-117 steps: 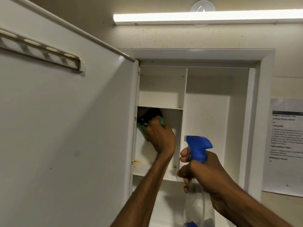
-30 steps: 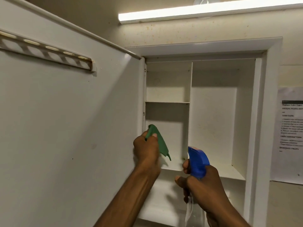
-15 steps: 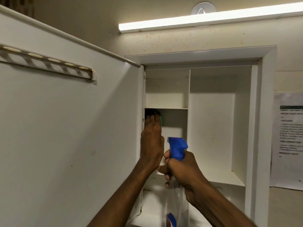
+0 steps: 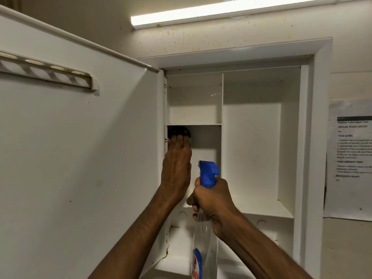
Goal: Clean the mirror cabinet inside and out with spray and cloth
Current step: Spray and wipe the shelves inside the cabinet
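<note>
The white mirror cabinet [image 4: 308,137] hangs open on the wall, its door [image 4: 80,158] swung out to the left. My left hand [image 4: 177,170] reaches flat into the middle-left compartment, fingers pointing up and pressing the green cloth [image 4: 190,140] against the inner left wall just under the shelf [image 4: 194,124]. Only a dark sliver of the cloth shows past my fingertips. My right hand [image 4: 213,200] grips the neck of a clear spray bottle [image 4: 204,244] with a blue trigger head [image 4: 208,174], held upright in front of the cabinet's lower part.
A slotted plastic rail [image 4: 50,74] runs across the inside of the door. A vertical divider [image 4: 222,117] splits the cabinet; the right bay has a lower shelf [image 4: 265,208]. A strip light [image 4: 221,12] glows above. A printed sheet [image 4: 350,158] hangs on the right wall.
A second ago my left hand held the cloth out in front of the shelf. It has since gone up into the middle-left compartment and stays there. The spray bottle has shifted slightly left.
</note>
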Demonstrator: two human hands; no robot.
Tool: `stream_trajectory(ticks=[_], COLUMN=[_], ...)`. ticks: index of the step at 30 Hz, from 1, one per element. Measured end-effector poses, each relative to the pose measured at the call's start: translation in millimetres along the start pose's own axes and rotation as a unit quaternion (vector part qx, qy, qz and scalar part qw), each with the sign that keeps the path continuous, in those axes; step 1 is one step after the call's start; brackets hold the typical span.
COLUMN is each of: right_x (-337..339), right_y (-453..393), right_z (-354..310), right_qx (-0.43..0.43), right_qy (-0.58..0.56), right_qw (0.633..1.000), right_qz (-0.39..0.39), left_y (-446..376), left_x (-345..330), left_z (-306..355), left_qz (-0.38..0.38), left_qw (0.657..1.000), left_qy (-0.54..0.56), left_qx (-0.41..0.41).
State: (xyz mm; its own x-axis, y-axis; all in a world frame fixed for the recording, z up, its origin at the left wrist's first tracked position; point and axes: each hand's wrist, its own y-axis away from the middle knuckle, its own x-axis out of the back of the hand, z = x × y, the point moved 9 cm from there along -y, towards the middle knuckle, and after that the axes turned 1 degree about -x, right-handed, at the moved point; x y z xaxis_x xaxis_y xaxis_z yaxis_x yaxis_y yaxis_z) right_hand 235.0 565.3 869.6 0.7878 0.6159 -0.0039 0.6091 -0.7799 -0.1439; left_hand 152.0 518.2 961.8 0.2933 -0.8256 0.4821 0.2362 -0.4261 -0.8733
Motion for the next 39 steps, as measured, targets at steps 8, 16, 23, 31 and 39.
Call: stream_trajectory(ticks=[8, 16, 23, 31, 39], right_x=[9.2, 23.6, 35.4, 23.5, -23.7], right_y=[12.1, 18.9, 23.2, 24.8, 31.5], right_z=[5.0, 17.2, 25.2, 50.5, 73.0], right_qx=[0.037, 0.028, -0.006, -0.070, -0.133], right_qy=[0.003, -0.040, -0.013, 0.057, -0.001], right_qw=[0.999, 0.997, 0.997, 0.988, 0.981], right_qz=[-0.030, -0.059, -0.080, -0.125, -0.143], left_y=[-8.1, 32.7, 26.4, -18.2, -5.2], left_x=[-25.7, -56.1, -54.3, -43.7, -51.4], left_z=[0.4, -1.8, 10.7, 15.2, 7.5], left_qz=[-0.008, -0.107, -0.195, -0.334, -0.389], left_qw=[0.996, 0.988, 0.969, 0.909, 0.860], left_qy=[-0.071, -0.091, -0.146, -0.235, -0.281], left_qx=[0.044, 0.063, 0.044, -0.086, -0.174])
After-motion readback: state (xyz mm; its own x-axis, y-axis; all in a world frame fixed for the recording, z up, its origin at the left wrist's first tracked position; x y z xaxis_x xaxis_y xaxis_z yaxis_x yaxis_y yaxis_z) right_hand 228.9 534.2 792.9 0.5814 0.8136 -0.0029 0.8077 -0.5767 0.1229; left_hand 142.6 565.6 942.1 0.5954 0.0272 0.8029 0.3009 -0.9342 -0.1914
